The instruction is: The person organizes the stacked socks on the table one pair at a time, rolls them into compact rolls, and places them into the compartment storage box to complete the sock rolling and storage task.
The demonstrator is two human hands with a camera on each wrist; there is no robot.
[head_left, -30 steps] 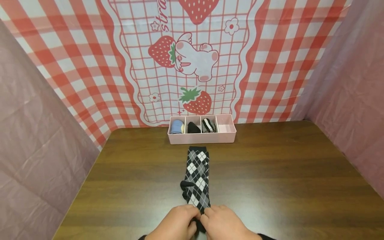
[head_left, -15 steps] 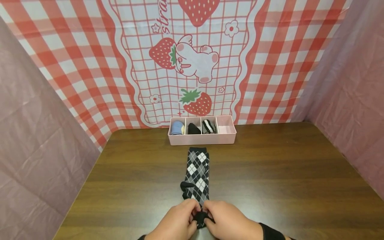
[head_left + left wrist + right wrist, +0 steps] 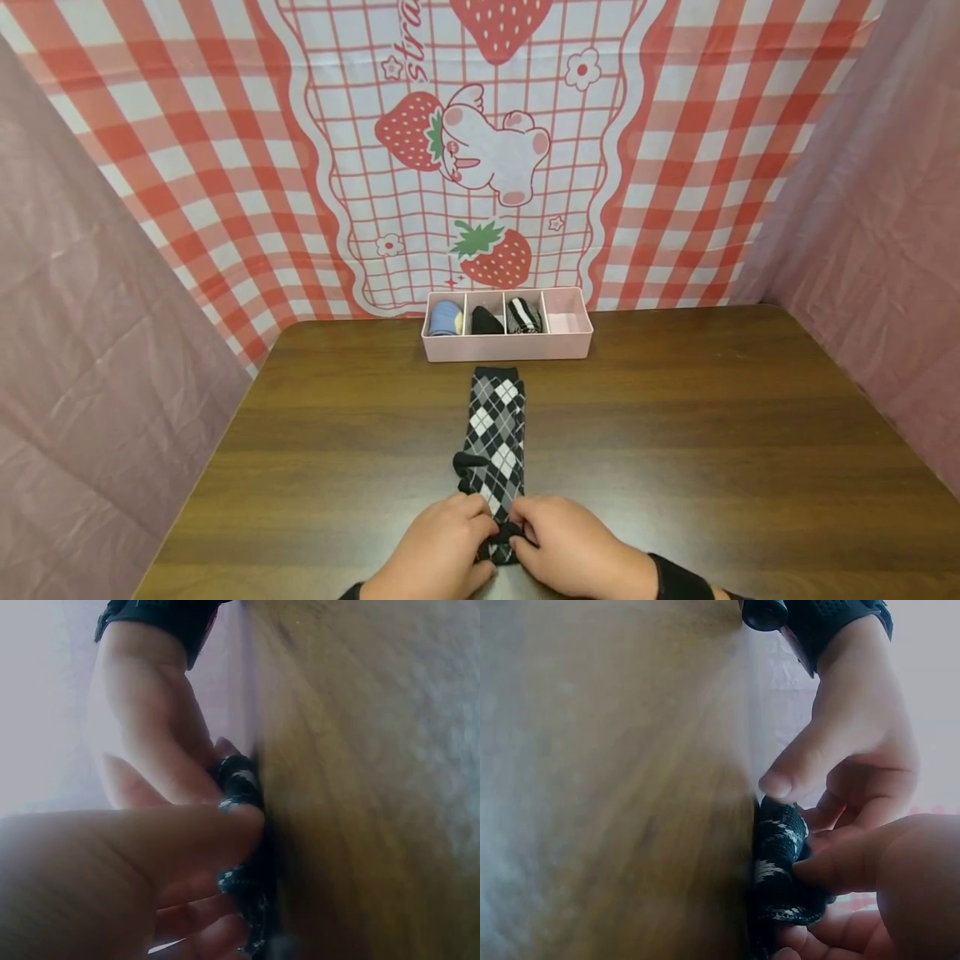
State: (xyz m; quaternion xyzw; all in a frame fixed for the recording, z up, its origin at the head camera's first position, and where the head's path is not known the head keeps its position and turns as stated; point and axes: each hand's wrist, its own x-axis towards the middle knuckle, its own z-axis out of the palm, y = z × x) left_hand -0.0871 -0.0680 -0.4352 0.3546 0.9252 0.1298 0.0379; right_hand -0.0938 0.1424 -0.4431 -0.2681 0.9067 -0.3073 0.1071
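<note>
A pair of black, grey and white argyle socks (image 3: pixel 495 433) lies flat, one on the other, lengthwise in front of me, cuff end away from me. A black heel bulges out on its left side. The near end is turned over into a short thick fold, which also shows as a dark patterned roll (image 3: pixel 776 859) in the right wrist view. My left hand (image 3: pixel 441 540) pinches the fold's left side, its thumb low at the near edge. Opposite it, my right hand (image 3: pixel 577 543) grips the right side between thumb and fingers. Curled fingers hide parts of the fold.
Behind the socks stands a pink four-slot organizer (image 3: pixel 506 348). Its slots hold a blue rolled sock (image 3: pixel 446 318), a black one (image 3: pixel 486 321) and a striped one (image 3: pixel 523 317); the rightmost slot shows its bare bottom. A checkered strawberry cloth (image 3: pixel 675 167) hangs behind the wooden table (image 3: pixel 675 433).
The near end of the socks has been lifted and turned over away from me, so patterned fabric now faces up there. Both hands stay at that end, with fingers shifted on the fold.
</note>
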